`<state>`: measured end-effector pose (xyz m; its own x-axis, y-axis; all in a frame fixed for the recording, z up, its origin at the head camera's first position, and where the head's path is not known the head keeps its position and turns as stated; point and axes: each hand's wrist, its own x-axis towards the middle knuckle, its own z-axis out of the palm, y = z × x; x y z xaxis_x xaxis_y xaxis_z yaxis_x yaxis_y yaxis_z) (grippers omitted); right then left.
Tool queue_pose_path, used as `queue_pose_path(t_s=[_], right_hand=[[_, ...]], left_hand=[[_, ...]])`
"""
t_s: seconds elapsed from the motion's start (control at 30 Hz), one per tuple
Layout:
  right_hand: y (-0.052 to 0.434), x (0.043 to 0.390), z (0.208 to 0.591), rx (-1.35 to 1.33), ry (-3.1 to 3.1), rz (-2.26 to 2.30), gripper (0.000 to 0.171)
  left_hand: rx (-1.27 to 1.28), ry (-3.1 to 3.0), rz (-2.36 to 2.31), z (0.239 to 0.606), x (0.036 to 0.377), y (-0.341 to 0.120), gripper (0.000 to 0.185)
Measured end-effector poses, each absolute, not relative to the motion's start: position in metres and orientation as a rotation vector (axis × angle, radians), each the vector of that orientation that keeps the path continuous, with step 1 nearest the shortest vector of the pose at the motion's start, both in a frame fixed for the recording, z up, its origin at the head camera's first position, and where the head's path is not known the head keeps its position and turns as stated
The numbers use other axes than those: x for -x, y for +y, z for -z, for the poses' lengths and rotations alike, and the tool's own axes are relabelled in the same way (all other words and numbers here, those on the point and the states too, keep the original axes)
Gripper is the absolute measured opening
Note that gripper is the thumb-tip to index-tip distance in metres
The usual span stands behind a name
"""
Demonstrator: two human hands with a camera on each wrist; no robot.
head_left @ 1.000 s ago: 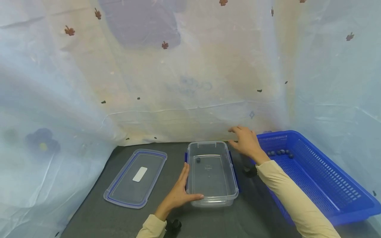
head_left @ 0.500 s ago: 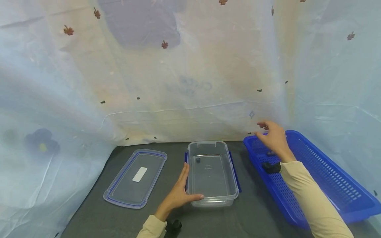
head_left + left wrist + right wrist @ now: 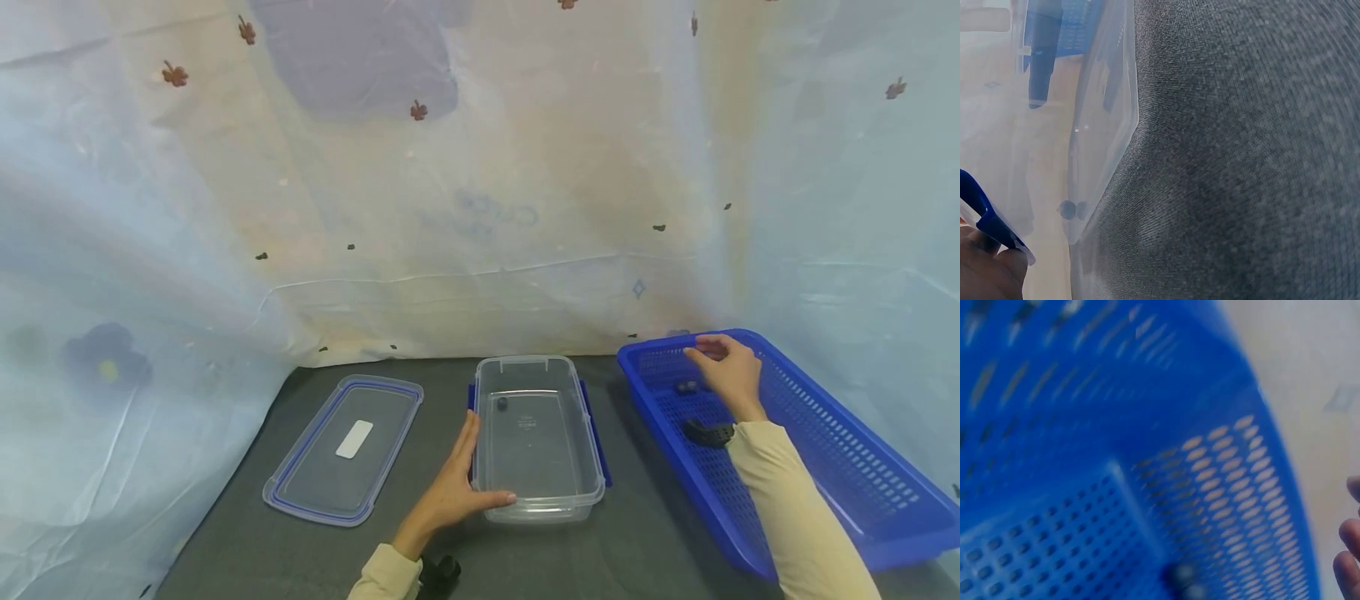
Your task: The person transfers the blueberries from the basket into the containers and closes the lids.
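Head view: left hand [image 3: 450,492] flat against the near-left wall of the clear container [image 3: 537,437], fingers straight, thumb along the front edge — gripping nothing. One dark ball [image 3: 502,403] lies inside, beyond the fingertips. Right hand [image 3: 726,371] is over the far end of the blue basket [image 3: 825,467], fingers loosely bent; dark balls [image 3: 686,387] just left of them (can't tell if one is pinched). Lid [image 3: 343,448] lies left of the left hand, apart.

Left wrist view: fingers [image 3: 988,272] touch the container's blue clip [image 3: 985,215]; the ball [image 3: 1067,209] shows through the wall just above.

Right wrist view: blurred — fingertips [image 3: 1349,559] at the right edge, basket mesh [image 3: 1116,487] beside them.
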<state>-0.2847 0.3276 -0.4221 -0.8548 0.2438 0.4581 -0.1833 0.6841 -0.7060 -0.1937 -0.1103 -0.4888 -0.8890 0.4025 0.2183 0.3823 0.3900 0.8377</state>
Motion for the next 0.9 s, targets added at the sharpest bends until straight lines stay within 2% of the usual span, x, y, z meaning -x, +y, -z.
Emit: queue_pose_path(t_s=[0.23, 0.57, 0.9], right_hand=[[0.34, 0.29, 0.445, 0.154, -2.41, -1.036, 0.034], [0.354, 0.29, 0.481, 0.156, -2.542, -1.015, 0.033], [0.356, 0.292, 0.497, 0.185, -2.612, -1.029, 0.036]], left_hand=[[-0.723, 2.607, -1.563, 0.488, 0.193, -0.111, 0.124], [-0.713, 2.609, -1.56, 0.489, 0.192, -0.111, 0.124], [-0.72, 2.607, -1.579, 0.491, 0.193, -0.11, 0.123]])
